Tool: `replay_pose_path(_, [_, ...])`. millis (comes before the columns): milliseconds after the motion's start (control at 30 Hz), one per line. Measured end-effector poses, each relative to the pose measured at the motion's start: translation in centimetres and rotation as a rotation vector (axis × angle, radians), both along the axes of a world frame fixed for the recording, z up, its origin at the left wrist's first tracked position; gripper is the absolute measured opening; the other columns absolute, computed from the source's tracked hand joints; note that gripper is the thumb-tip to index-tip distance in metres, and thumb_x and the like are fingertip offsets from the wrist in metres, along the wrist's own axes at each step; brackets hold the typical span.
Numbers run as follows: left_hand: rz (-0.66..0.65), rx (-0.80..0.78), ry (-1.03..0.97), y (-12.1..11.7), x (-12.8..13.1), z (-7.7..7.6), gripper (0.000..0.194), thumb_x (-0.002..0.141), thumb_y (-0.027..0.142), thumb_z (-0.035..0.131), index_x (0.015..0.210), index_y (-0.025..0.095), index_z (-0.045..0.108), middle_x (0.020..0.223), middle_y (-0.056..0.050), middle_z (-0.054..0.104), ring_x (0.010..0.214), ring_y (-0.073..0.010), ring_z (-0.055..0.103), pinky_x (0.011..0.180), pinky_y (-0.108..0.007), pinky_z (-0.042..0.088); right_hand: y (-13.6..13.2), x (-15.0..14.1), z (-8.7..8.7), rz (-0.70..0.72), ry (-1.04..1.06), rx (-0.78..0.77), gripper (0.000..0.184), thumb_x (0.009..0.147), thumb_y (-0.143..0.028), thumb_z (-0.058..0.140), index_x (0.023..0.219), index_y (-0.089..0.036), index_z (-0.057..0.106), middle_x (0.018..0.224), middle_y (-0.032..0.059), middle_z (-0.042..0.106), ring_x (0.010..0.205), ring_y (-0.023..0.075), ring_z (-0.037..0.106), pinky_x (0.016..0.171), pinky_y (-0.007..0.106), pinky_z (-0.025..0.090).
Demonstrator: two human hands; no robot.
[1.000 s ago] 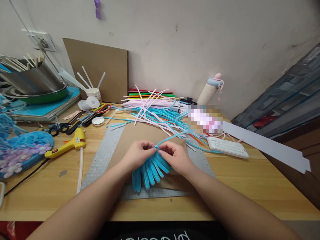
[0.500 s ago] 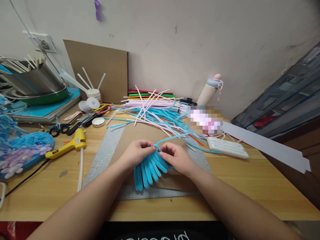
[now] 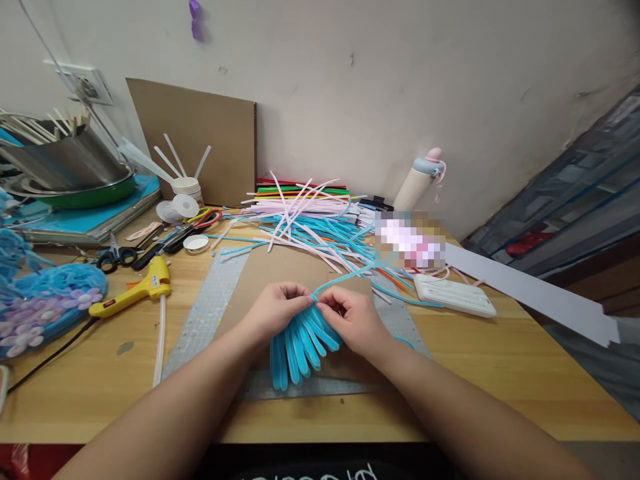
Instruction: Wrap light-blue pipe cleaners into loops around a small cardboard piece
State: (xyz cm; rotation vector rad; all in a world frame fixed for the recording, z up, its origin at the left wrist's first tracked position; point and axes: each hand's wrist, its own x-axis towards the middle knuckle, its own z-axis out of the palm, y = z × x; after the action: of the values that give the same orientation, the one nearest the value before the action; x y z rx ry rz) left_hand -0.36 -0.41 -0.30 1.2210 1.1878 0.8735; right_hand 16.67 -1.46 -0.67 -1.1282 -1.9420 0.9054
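A fan of bent blue pipe cleaners [image 3: 303, 343] hangs between my hands, its loops spreading down over a cardboard sheet [image 3: 280, 267]. My left hand [image 3: 283, 310] pinches its gathered top from the left, thumb against fingers. From the other side, my right hand [image 3: 353, 317] is closed with thumb and fingertips on the same gathered spot. One long blue pipe cleaner [image 3: 345, 275] runs from there up and to the right. The fingertips partly cover the joint. Beneath the cardboard lies a grey cutting mat [image 3: 207, 300].
Behind my hands lies a heap of pink and blue pipe cleaners [image 3: 320, 223]. On the left are a yellow glue gun [image 3: 133, 290], scissors [image 3: 117, 257] and a blue flowered piece [image 3: 50, 307]. A white power-bank-like box [image 3: 455, 295] and a bottle [image 3: 419, 180] stand to the right.
The fan swung slightly left, then back right, and now hangs a little lower. My right fingers have shifted at the joint. Both hands keep their pinch.
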Motion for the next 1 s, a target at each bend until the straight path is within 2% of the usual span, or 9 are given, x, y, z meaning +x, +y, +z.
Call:
replay_pose_path(100, [-0.039, 0.017, 0.014, 0.0, -0.1, 0.1, 0.025, 0.062, 0.036, 0.065, 0.071, 0.012, 0.062, 0.059, 0.001, 0.058, 0.052, -0.0099, 0.050, 0.052, -0.021, 0.038, 0.2, -0.1, -0.1, -0.010, 0.033, -0.075, 0.012, 0.080, -0.027, 0.051, 0.080, -0.018, 0.059, 0.068, 0.0000, 0.056, 0.063, 0.0128, 0.051, 0.058, 0.024, 0.039])
replay_pose_path(267, [-0.103, 0.155, 0.172, -0.4, 0.0, 0.3, 0.024, 0.069, 0.034, 0.059, 0.076, 0.012, 0.065, 0.064, 0.000, 0.060, 0.056, -0.0108, 0.051, 0.054, -0.021, 0.038, 0.5, -0.5, -0.2, -0.026, 0.355, -0.446, 0.021, 0.075, -0.037, 0.057, 0.077, -0.017, 0.053, 0.068, -0.0009, 0.053, 0.062, 0.0111, 0.049, 0.057, 0.023, 0.039])
replay_pose_path(367, [-0.133, 0.223, 0.244, -0.6, 0.1, 0.3, 0.024, 0.071, 0.034, 0.056, 0.075, 0.013, 0.066, 0.062, 0.000, 0.060, 0.056, -0.0112, 0.050, 0.052, -0.020, 0.036, 0.4, -0.5, 0.1, -0.017, 0.431, -0.558, 0.025, 0.069, -0.039, 0.064, 0.077, -0.017, 0.052, 0.066, -0.0023, 0.053, 0.059, 0.0106, 0.048, 0.055, 0.023, 0.038])
replay_pose_path(633, [-0.183, 0.194, 0.228, -0.6, 0.0, 0.9, 0.022, 0.070, 0.033, 0.058, 0.073, 0.013, 0.066, 0.060, 0.001, 0.058, 0.054, -0.0103, 0.047, 0.050, -0.020, 0.034, 0.6, 0.3, 1.3, 0.075, 0.364, -0.552, 0.026, 0.065, -0.039, 0.067, 0.073, -0.016, 0.057, 0.061, -0.0021, 0.053, 0.059, 0.0113, 0.048, 0.057, 0.024, 0.039])
replay_pose_path(833, [-0.242, 0.097, 0.142, -0.6, -0.3, 1.0, 0.022, 0.067, 0.034, 0.061, 0.071, 0.012, 0.064, 0.059, 0.001, 0.056, 0.053, -0.0101, 0.046, 0.051, -0.021, 0.035, 0.6, 0.6, 1.9, 0.130, 0.329, -0.602, 0.023, 0.067, -0.036, 0.066, 0.073, -0.016, 0.057, 0.060, -0.0024, 0.052, 0.057, 0.0103, 0.046, 0.055, 0.024, 0.037])
replay_pose_path(933, [-0.235, 0.020, 0.099, -0.6, -0.2, 1.1, 0.023, 0.064, 0.035, 0.063, 0.068, 0.012, 0.063, 0.057, 0.001, 0.054, 0.051, -0.0095, 0.043, 0.050, -0.021, 0.033, 0.6, 0.7, 1.5, 0.141, 0.264, -0.560, 0.019, 0.069, -0.032, 0.064, 0.074, -0.016, 0.057, 0.060, -0.0028, 0.051, 0.055, 0.0098, 0.045, 0.052, 0.022, 0.035])
replay_pose_path(1000, [-0.232, -0.026, 0.068, -0.7, -0.2, 1.1, 0.024, 0.062, 0.036, 0.064, 0.067, 0.012, 0.063, 0.055, 0.002, 0.052, 0.050, -0.0088, 0.042, 0.048, -0.021, 0.032, 0.7, 0.6, 1.2, 0.120, 0.195, -0.477, 0.013, 0.071, -0.028, 0.062, 0.074, -0.016, 0.057, 0.060, -0.0030, 0.051, 0.055, 0.0100, 0.045, 0.052, 0.022, 0.035])
